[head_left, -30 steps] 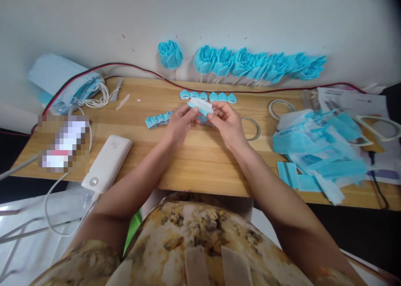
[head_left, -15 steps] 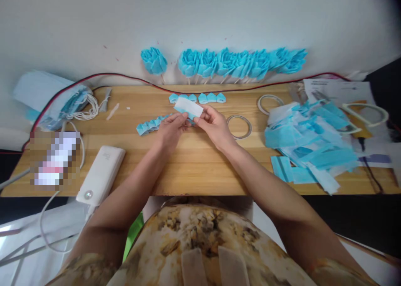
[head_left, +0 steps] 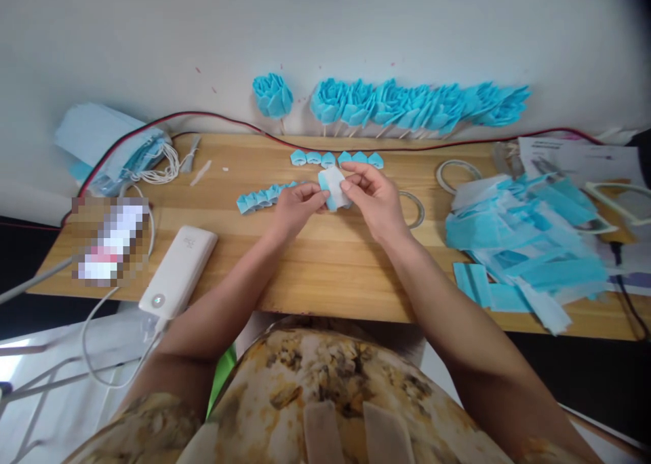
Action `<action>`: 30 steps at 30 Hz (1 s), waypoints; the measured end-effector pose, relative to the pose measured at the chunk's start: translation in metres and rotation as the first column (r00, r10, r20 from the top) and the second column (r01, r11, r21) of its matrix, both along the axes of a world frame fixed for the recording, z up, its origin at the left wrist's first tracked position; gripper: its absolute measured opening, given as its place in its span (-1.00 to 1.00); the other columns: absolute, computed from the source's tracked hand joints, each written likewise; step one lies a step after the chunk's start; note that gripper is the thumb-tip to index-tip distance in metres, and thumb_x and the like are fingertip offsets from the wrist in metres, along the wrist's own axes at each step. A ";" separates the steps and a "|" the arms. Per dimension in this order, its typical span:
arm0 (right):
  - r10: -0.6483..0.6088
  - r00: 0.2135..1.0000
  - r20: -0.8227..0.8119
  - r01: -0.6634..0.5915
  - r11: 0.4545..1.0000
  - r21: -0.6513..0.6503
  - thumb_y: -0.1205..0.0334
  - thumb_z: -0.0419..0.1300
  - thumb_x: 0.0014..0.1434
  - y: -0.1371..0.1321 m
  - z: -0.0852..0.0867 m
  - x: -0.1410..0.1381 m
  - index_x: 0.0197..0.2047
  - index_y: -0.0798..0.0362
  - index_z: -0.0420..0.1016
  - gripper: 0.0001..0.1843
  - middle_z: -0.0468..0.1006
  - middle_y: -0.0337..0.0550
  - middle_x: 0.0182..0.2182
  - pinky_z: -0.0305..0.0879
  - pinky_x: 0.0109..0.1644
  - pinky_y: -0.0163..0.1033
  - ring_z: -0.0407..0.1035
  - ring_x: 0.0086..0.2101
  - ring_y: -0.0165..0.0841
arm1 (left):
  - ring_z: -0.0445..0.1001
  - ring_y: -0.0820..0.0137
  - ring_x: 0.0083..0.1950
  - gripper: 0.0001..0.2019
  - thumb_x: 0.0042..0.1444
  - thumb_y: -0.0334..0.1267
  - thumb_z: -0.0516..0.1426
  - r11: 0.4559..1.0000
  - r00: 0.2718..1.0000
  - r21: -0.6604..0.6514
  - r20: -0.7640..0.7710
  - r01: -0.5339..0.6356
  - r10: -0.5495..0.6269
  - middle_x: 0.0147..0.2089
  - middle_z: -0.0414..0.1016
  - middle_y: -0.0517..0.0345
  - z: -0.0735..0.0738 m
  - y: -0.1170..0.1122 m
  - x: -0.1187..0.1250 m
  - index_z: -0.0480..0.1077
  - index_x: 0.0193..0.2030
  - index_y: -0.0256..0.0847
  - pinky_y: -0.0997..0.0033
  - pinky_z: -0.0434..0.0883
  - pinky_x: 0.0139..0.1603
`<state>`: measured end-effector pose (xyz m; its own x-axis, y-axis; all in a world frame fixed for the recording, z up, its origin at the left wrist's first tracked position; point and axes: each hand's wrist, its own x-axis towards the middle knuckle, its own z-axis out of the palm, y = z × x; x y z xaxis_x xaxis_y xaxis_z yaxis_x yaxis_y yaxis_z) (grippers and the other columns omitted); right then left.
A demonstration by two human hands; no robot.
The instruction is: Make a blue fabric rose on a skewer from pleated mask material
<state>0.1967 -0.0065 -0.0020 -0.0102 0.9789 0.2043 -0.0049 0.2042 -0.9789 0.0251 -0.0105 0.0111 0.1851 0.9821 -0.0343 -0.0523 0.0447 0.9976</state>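
Note:
Both my hands meet over the middle of the wooden table [head_left: 325, 274]. My left hand [head_left: 298, 209] and my right hand [head_left: 373, 199] pinch a small folded piece of blue and white mask fabric [head_left: 333, 187] between their fingertips. Just behind it lies a row of small folded blue petals [head_left: 336, 159]. A second strip of folded petals [head_left: 262, 197] lies to the left of my left hand.
Finished blue fabric flowers [head_left: 397, 104] lean on the wall. A heap of cut mask pieces [head_left: 523, 237] fills the right side, with tape rolls [head_left: 411, 209] beside it. A white power bank [head_left: 178, 271], cables and stacked masks [head_left: 109, 145] sit at the left.
The fabric piece was a longer strip held flat between my hands; now it is folded shorter and my fingertips have come closer together.

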 end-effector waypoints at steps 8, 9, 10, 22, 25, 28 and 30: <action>-0.031 0.992 0.123 0.015 0.992 0.129 -0.10 0.24 0.33 -0.004 0.004 0.005 0.11 -0.17 0.55 -0.63 0.64 -0.22 -0.23 0.52 -0.11 -0.07 0.53 -0.23 -0.27 | 0.50 0.49 -0.40 -0.70 0.11 -0.12 0.38 0.990 0.982 -0.139 0.186 -0.008 0.034 -0.47 0.53 0.22 -0.005 0.005 -0.001 0.45 -0.46 -0.24 0.47 0.51 -0.24; -0.019 0.990 0.142 -0.004 0.988 0.156 -0.10 0.21 0.34 -0.005 0.006 0.006 0.15 -0.18 0.53 -0.62 0.66 -0.18 -0.13 0.53 -0.06 -0.04 0.55 -0.14 -0.22 | 0.52 0.48 -0.39 -0.69 0.13 -0.12 0.38 0.987 0.971 -0.160 0.236 -0.006 0.044 -0.45 0.53 0.22 -0.005 0.005 -0.001 0.43 -0.45 -0.24 0.45 0.51 -0.23; -0.007 0.984 0.179 -0.027 0.982 0.188 -0.10 0.20 0.35 -0.006 0.008 0.007 0.19 -0.20 0.51 -0.60 0.65 -0.15 -0.02 0.54 0.00 0.00 0.54 -0.03 -0.17 | 0.54 0.47 -0.38 -0.69 0.14 -0.12 0.38 0.984 0.959 -0.179 0.279 -0.001 0.051 -0.44 0.54 0.21 -0.003 0.005 -0.002 0.42 -0.43 -0.25 0.44 0.52 -0.22; -0.101 0.764 0.637 -0.286 0.832 0.475 0.14 0.24 0.33 0.001 0.007 0.010 0.07 -0.30 0.57 -0.73 0.48 -0.29 0.29 0.06 0.48 0.35 0.23 0.35 0.00 | 0.58 0.47 -0.28 -0.75 0.24 -0.23 0.33 0.957 0.901 -0.290 0.421 0.029 0.100 -0.38 0.55 0.22 -0.002 0.003 0.000 0.39 -0.38 -0.23 0.41 0.51 -0.07; -0.094 0.772 0.628 -0.270 0.846 0.459 0.14 0.25 0.33 0.003 0.006 0.012 -0.04 -0.28 0.64 -0.82 0.50 -0.30 0.26 0.08 0.47 0.34 0.24 0.33 -0.01 | 0.57 0.49 -0.28 -0.75 0.24 -0.22 0.33 0.958 0.899 -0.282 0.431 0.056 0.074 -0.36 0.56 0.21 -0.003 0.002 0.000 0.39 -0.36 -0.25 0.43 0.51 -0.07; -0.117 0.761 0.638 -0.248 0.856 0.453 0.13 0.25 0.33 0.005 0.004 0.014 -0.11 -0.25 0.67 -0.84 0.52 -0.29 0.23 0.16 0.43 0.33 0.27 0.30 -0.03 | 0.58 0.49 -0.28 -0.81 0.23 -0.25 0.34 0.958 0.893 -0.279 0.446 0.067 0.067 -0.33 0.59 0.20 -0.003 0.002 0.000 0.44 -0.31 -0.25 0.42 0.51 -0.07; -0.119 0.753 0.647 -0.250 0.858 0.449 0.13 0.25 0.33 0.005 0.002 0.014 -0.14 -0.25 0.68 -0.85 0.53 -0.31 0.23 0.18 0.42 0.33 0.27 0.29 -0.03 | 0.60 0.46 -0.24 -0.86 0.21 -0.27 0.35 0.959 0.893 -0.274 0.445 0.066 0.065 -0.29 0.62 0.17 -0.003 0.002 0.000 0.50 -0.25 -0.25 0.41 0.52 -0.06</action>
